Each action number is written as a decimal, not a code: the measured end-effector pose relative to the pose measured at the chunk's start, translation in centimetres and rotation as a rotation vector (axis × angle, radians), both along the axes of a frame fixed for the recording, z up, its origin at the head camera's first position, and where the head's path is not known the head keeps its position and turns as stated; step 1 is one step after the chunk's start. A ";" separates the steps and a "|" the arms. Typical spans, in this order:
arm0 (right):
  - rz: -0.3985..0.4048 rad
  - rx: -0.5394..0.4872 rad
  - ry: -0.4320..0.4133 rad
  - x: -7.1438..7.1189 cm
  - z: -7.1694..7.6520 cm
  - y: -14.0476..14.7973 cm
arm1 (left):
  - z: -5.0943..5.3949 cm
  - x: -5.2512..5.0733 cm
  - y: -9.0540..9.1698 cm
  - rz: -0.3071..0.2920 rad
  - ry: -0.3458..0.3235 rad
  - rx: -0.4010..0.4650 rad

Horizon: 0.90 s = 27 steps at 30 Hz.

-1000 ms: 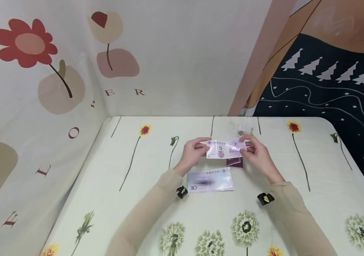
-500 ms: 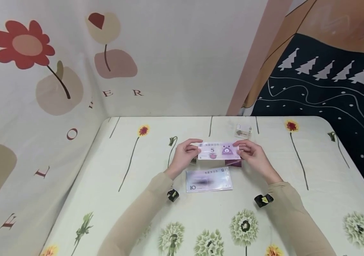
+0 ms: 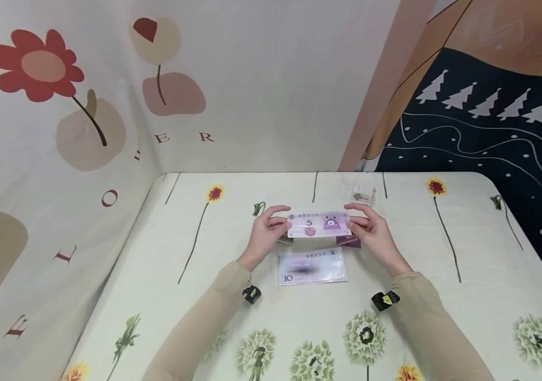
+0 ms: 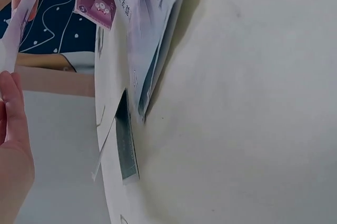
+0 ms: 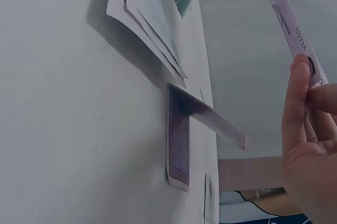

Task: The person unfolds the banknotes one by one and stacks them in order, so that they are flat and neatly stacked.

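Note:
A purple banknote marked 5 is stretched flat between the two hands, above the table. My left hand pinches its left end, and my right hand pinches its right end. Below it on the table lies a stack of notes marked 10. Partly hidden under the held note are a dark green note at left and a dark purple one at right. The right wrist view shows the purple one folded, one flap raised; the left wrist view shows the green one bent too.
A small pale note lies near the table's back edge, beyond the right hand. The table's flower-print cloth meets a hanging curtain at the back and left. Dark fabric with white trees hangs at the right.
Both hands have shifted left with the 5 note and hold it flatter and more spread out, the left hand moving farther. More of the green note shows beneath it.

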State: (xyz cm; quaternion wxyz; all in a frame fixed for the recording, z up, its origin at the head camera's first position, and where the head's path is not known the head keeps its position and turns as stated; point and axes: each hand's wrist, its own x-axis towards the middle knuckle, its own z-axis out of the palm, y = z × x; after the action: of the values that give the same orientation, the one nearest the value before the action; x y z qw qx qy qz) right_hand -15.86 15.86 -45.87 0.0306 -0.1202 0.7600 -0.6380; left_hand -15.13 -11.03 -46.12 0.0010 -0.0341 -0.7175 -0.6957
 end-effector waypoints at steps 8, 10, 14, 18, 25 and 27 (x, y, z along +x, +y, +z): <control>-0.029 -0.002 -0.044 0.3 -0.4 -0.6 | -0.4 0.6 -0.5 0.015 0.018 -0.051; -0.024 0.005 -0.054 0.5 -0.5 -0.8 | -0.6 0.9 -0.8 0.020 0.012 -0.055; 0.001 0.041 -0.073 0.7 -0.8 -1.0 | -1.0 1.7 -1.4 0.013 -0.024 -0.033; 0.030 0.054 -0.091 0.8 -1.2 -1.2 | -1.2 2.3 -1.8 0.008 -0.053 -0.022; 0.036 0.024 -0.100 1.3 -1.4 -1.6 | -1.2 2.8 -2.0 0.019 -0.074 -0.005; 0.030 0.020 -0.101 1.4 -1.4 -1.7 | -1.3 2.9 -2.0 0.033 -0.071 0.001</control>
State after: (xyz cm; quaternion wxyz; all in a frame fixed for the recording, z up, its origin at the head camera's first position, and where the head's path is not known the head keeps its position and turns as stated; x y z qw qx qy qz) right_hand -14.47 14.18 -47.32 0.0794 -0.0989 0.7619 -0.6352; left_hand -12.25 -12.99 -47.41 -0.0130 0.0025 -0.7172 -0.6968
